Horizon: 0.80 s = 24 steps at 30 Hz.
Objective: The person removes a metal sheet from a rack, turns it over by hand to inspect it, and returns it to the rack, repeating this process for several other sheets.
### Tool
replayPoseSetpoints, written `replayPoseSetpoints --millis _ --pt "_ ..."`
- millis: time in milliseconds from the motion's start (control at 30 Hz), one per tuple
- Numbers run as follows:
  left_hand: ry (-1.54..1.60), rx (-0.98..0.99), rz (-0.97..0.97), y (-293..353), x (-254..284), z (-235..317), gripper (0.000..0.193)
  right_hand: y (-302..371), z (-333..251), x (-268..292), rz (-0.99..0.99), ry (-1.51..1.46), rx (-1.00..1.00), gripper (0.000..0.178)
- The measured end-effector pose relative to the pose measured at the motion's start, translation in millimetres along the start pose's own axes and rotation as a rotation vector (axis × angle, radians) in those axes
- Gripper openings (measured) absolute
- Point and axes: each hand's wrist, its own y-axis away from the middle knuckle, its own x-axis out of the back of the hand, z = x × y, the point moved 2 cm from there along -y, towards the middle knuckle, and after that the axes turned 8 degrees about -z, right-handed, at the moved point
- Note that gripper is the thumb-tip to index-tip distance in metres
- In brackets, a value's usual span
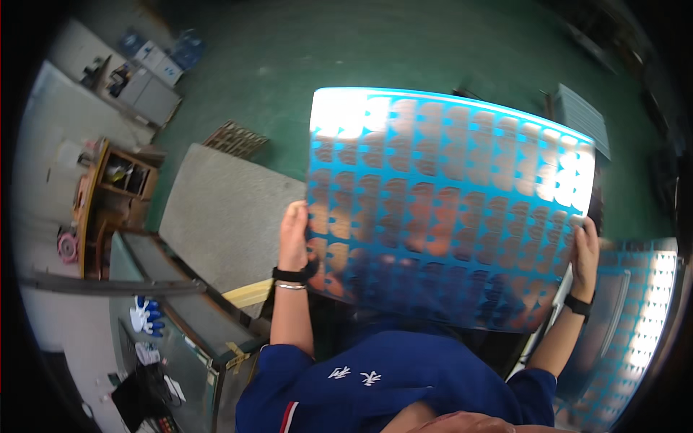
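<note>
A large shiny sheet (440, 209) with a blue grid around rows of rounded, mirror-like shapes is held up before my chest. My left hand (293, 229) grips its left edge, and my right hand (586, 249) grips its right edge. The sheet bows slightly, and bright light glares off its far corners. Fingers beneath the sheet are partly hidden. Below my right forearm, at the lower right, lies another sheet (646, 332) with the same blue pattern.
To the left stand a grey flat-topped surface (224, 191) and a glass-sided machine or cabinet (162, 263) with white-and-blue gloves (146, 316) nearby. A slatted pallet (234, 139) lies beyond. Grey cabinets (148, 94) and water bottles (188, 49) line the far left; a pale panel (581, 119) is far right.
</note>
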Motion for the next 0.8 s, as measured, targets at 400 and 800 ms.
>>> replayPoseSetpoints --millis 400,800 --pt "-0.146 -0.600 -0.405 -20.9 -31.4 14.4 0.014 -25.6 71.0 95.0 -0.124 -0.472 0.686 0.031" --pt "0.551 0.074 -0.340 0.0 -68.0 -0.4 0.043 -7.6 45.9 -3.9 -0.176 -0.918 0.519 0.036"
